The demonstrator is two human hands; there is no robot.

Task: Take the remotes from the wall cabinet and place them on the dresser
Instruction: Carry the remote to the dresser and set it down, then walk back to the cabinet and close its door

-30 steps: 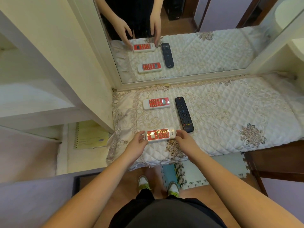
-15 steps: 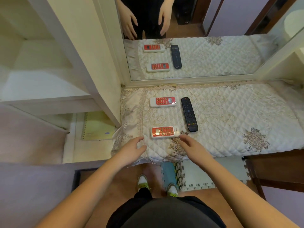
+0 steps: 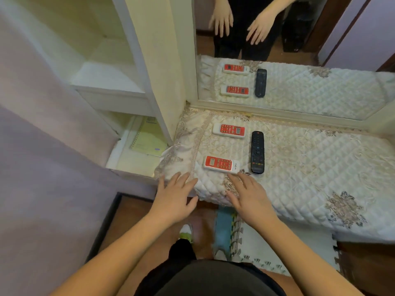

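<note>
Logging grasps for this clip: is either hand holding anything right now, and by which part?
Nothing is held. The left hand and right hand are open at the dresser's front edge; the nearest red-and-white remote lies free on the quilted cover.

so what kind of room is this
Most likely a bedroom or dressing area at home: a dresser under a quilted cover backed by a mirror, a built-in white cabinet beside it, and three remotes, such as the black one.

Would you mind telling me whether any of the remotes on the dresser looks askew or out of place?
Slightly. The near red remote and the far one lie crosswise, screens at opposite ends, while the black remote lies lengthwise beside them. Nothing looks damaged.
</note>
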